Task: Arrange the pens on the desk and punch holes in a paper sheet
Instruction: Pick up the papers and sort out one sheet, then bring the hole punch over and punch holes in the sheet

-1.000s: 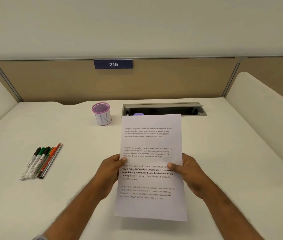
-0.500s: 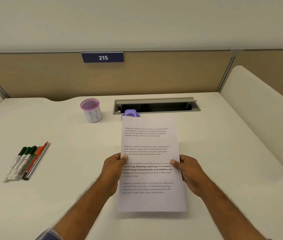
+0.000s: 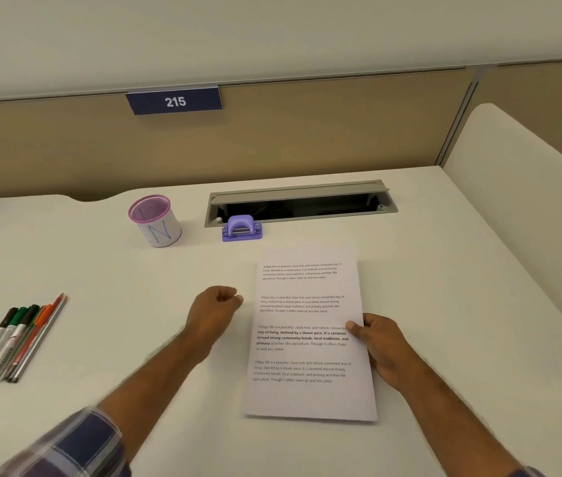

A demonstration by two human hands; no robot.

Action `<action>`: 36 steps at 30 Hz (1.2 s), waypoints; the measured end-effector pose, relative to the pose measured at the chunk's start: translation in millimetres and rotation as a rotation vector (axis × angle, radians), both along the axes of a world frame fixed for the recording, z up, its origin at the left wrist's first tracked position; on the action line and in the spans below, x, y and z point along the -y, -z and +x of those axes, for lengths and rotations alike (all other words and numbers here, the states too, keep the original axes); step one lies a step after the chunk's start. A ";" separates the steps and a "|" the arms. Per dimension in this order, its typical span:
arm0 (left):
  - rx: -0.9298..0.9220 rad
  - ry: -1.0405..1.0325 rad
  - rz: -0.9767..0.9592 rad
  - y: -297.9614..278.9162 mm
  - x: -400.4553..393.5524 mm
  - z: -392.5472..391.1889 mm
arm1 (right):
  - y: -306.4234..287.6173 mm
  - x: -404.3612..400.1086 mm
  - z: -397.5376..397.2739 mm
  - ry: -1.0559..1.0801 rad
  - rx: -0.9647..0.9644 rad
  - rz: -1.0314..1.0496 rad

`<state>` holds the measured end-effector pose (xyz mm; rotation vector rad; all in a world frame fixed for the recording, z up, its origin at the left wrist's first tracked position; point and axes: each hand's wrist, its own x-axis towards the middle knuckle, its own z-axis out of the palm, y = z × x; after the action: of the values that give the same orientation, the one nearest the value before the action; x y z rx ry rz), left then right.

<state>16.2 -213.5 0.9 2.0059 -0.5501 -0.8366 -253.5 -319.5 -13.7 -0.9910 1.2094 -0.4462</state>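
A printed paper sheet lies on the white desk in front of me. My right hand pinches its right edge, thumb on top of the text. My left hand hovers just left of the sheet with its fingers loosely curled and holds nothing. A small purple hole punch stands beyond the sheet's top left corner. Several pens and markers lie side by side at the desk's left. A pink-rimmed pen cup stands left of the punch.
An open grey cable tray is set into the desk behind the punch. A beige partition with a sign reading 215 closes the back. A white side divider rises on the right.
The sheet has come down flat onto the desk. My left hand has let go of its left edge and moved away to the left. The purple punch is now fully in view.
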 end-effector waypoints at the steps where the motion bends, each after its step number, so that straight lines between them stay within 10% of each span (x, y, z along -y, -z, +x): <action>1: 0.062 0.021 0.013 -0.7 8.8 6.6 | 1.5 3.1 0.3 0.002 -0.001 -0.001; 14: 0.861 0.446 0.209 -25.1 143.6 89.0 | 22.5 18.3 1.0 0.021 0.015 0.040; 36: 0.837 0.506 0.279 -23.0 132.1 102.0 | 20.7 14.9 1.5 0.013 0.017 0.010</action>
<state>118.2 -345.6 23.9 2.4887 -1.5281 -0.3117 -251.9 -334.4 -34.3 -0.9697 1.2030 -0.4580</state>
